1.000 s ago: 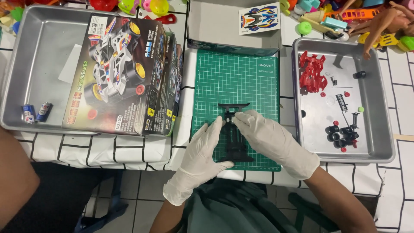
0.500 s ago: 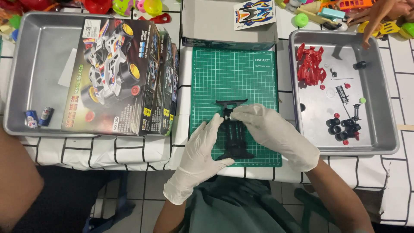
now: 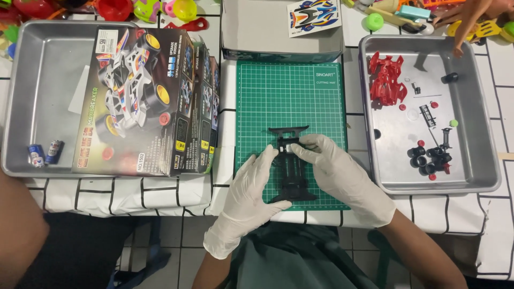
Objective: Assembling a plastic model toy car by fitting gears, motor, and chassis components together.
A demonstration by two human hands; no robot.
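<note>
The black chassis [image 3: 292, 171] is kept flat on the green mat [image 3: 292, 107], just as in the two earlier views, and little is changed in the hold. The left hand [image 3: 251, 198], gloved in white, is laid flat along the chassis's left flank with its fingers nearly straight, so the frame is steadied rather than gripped. The right hand [image 3: 337, 176], also gloved, is curled over the right side, and its fingertips are now pinched at the front section just behind the bumper, where a small pale part seems to be pressed; whether anything is actually held between those fingertips cannot be told. Compared with a second ago, the right fingers are drawn slightly further in over the front of the frame, while the chassis itself is not shifted on the mat. From this it is judged that a fitting step at the front of the frame is under way and not yet finished. Beyond the right hand a metal tray [image 3: 482, 176] is seen with black wheels [image 3: 425, 158] and red parts [image 3: 386, 80]; beyond the left hand a kit box [image 3: 139, 101] is lying in another tray [image 3: 43, 80], near two batteries [image 3: 45, 152].
</note>
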